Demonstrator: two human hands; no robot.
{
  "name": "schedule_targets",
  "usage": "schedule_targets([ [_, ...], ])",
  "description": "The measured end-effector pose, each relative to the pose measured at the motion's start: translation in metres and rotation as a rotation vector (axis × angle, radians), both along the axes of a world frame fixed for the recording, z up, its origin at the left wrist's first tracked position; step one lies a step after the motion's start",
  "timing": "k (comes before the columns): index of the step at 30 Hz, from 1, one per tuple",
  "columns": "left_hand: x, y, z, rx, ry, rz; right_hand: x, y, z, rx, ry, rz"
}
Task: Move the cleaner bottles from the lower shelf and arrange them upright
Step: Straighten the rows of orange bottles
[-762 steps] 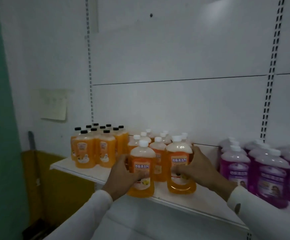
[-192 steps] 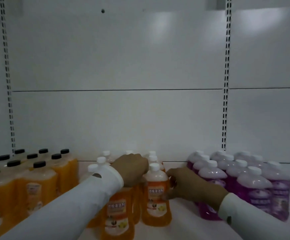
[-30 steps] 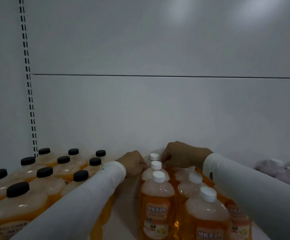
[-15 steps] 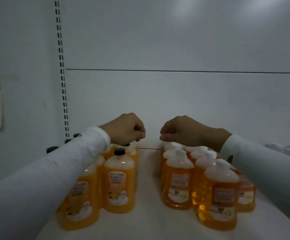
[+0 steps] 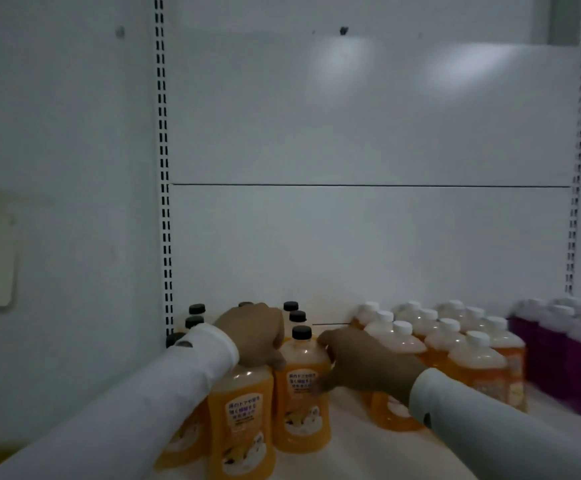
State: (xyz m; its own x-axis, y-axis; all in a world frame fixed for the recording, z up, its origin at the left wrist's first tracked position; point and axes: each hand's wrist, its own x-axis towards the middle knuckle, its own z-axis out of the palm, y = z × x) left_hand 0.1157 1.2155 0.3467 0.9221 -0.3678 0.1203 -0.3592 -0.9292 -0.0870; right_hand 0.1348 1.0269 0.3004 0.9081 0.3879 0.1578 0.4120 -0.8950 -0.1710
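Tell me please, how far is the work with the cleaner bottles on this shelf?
Mostly done, it seems: the white-capped orange bottles and purple bottles stand upright in rows. In hand: the left hand rests on the black-capped orange bottles, and the right hand holds the front one. Left: squaring this group. The lower shelf is not visible.

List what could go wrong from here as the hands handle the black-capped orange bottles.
1. The left hand covers the top of one black-capped bottle while the right hand touches its neighbour; a sideways push could topple the closely packed group.
2. The right sleeve lies against the white-capped bottles; drawing the arm back could knock them.
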Motion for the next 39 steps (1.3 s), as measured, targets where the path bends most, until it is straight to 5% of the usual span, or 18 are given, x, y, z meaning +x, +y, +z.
schedule_targets([
  [39,0.008,-0.01,-0.009,0.044,-0.005,0.125,0.048,-0.008,-0.035,0.151,-0.136,0.14],
])
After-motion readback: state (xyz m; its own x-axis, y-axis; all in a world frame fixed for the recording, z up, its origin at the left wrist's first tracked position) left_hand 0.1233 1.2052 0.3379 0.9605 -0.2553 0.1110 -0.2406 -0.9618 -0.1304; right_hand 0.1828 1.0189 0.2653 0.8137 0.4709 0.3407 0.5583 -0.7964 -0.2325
